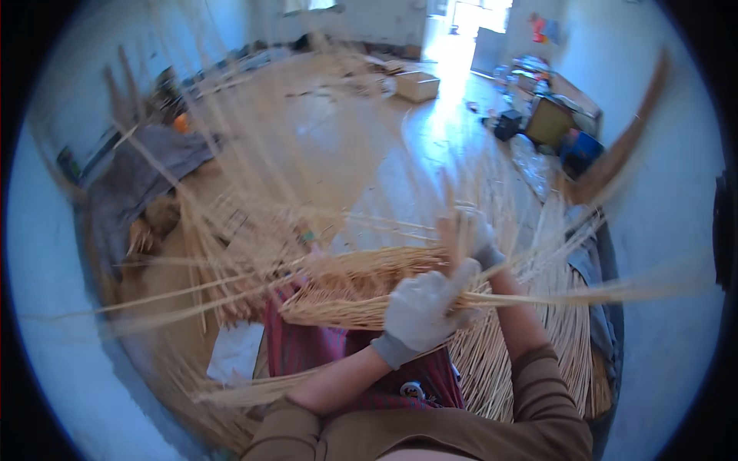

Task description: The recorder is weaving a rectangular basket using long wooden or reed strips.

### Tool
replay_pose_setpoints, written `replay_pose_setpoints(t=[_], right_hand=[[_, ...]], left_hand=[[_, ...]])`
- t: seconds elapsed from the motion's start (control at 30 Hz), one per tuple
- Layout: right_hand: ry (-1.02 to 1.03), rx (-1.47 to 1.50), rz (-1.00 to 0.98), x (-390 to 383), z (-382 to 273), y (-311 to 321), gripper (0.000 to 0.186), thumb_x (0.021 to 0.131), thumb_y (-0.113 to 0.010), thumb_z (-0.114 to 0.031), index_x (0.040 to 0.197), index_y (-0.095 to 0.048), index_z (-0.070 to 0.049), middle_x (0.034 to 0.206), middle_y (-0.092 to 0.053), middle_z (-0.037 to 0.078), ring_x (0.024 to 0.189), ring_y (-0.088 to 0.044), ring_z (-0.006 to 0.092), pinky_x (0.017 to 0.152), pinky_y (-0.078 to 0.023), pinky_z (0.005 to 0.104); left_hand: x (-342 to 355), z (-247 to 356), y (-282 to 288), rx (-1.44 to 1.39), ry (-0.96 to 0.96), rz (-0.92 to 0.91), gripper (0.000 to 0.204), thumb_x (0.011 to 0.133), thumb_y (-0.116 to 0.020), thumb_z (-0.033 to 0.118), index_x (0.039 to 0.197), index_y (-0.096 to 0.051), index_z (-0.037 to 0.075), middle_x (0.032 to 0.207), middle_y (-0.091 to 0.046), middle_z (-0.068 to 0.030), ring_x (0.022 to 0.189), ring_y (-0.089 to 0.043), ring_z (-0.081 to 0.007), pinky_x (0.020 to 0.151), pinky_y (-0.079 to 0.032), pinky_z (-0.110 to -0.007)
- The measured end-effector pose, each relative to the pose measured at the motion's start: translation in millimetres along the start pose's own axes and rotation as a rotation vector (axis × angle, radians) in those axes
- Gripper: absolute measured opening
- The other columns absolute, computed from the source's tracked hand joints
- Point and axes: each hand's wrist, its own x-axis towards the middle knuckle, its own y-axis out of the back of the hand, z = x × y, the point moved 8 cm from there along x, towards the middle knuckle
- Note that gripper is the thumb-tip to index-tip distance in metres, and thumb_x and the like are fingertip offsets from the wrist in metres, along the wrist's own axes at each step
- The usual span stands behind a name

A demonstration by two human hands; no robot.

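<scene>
A half-woven wicker basket [346,307] lies across my lap, with long pale rods fanning out from it on all sides. My left hand [423,311], in a whitish work glove with a grey cuff, is closed on the near right end of the basket's woven edge. Just beyond it, my right hand [478,234], also gloved, is closed round rods standing up at the far right end; motion blurs it. A bundle of rods [569,293] stretches out to the right past my left hand. Many of the rod tips are smeared by movement.
Loose wicker rods [492,369] lie thickly at my right. A grey cloth [154,173] covers something at the left. Farther off are a box [417,86], a dark blue container [580,154] and clutter along the right wall. A wooden post [626,138] leans at the right.
</scene>
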Motion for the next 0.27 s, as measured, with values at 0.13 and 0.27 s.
replay_pose_setpoints(t=[0.13, 0.27], right_hand=[[-0.16, -0.114, 0.007, -64.3, 43.7, 6.5, 0.024, 0.085, -0.069, -0.031, 0.09, -0.072, -0.008, 0.086, -0.07, 0.011, 0.084, -0.065, 0.0318, 0.081, -0.051, 0.0442], [-0.572, 0.31, 0.138, -127.3, 84.3, 20.4, 0.023, 0.085, -0.069, -0.034, 0.088, -0.072, -0.011, 0.086, -0.071, 0.005, 0.082, -0.065, 0.0267, 0.079, -0.051, 0.0448]], left_hand=[[-26.8, 15.6, -23.6, -0.027, -0.257, 0.147, 0.066, 0.078, -0.078, 0.046, 0.138, -0.059, 0.025, 0.08, -0.056, -0.0006, 0.069, -0.061, -0.0203, 0.06, -0.049, -0.038], [-29.5, 29.1, -37.5, -0.111, -0.402, 0.112, 0.076, 0.077, -0.076, 0.05, 0.145, -0.053, 0.026, 0.08, -0.054, 0.0008, 0.069, -0.06, -0.0176, 0.062, -0.048, -0.034]])
